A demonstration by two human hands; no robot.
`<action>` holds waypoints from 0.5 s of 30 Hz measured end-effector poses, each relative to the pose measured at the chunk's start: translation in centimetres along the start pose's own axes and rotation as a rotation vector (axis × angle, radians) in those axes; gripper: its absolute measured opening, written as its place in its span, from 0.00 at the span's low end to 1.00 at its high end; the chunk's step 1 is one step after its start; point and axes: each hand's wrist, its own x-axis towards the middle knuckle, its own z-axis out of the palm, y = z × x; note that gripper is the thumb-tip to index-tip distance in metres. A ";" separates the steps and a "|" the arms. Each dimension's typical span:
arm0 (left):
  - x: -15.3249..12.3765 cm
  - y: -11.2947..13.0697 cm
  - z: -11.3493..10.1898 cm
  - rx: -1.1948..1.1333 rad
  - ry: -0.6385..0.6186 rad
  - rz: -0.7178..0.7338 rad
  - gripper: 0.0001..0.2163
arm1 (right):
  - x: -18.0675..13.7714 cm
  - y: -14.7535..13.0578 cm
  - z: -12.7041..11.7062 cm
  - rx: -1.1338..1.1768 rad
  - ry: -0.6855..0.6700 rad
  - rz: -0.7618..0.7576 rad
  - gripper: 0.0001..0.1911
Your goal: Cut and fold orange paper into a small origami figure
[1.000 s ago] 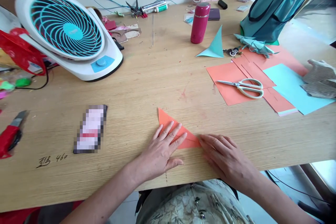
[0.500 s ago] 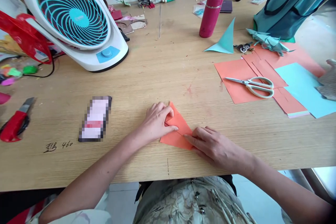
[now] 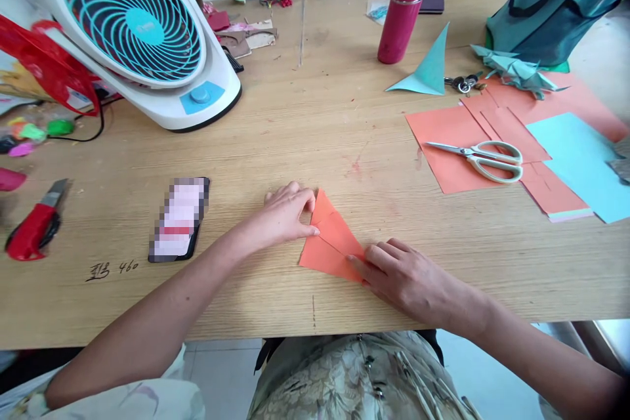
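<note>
- Wooden table (image 3: 305, 118), wide, spread with craft clutter.
- White and teal fan (image 3: 138, 33), standing far left at the back.
- Orange sheets (image 3: 443, 144) at right, with scissors (image 3: 485, 157) lying on top.
- Right hand (image 3: 406, 275), flat and released, fingertips pressing the lower right corner of the paper.
- Left hand (image 3: 285, 213), loosely curled, fingertips pinching the paper's left edge.
- Folded orange paper (image 3: 332, 239), lying near the table's front edge between both hands.

folded paper (image 3: 332, 243) between both hands
</note>
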 end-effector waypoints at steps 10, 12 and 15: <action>0.3 -1.0 -0.4 -0.003 -0.013 -0.015 0.13 | -4.1 -0.9 -0.8 0.076 -0.024 0.031 0.12; 0.4 -1.2 -0.4 -0.008 -0.019 -0.017 0.13 | -4.8 -1.0 -0.8 0.058 -0.018 0.038 0.13; 0.5 -1.4 -0.3 -0.018 -0.020 -0.012 0.12 | -5.5 -1.2 -1.1 0.020 -0.003 0.013 0.15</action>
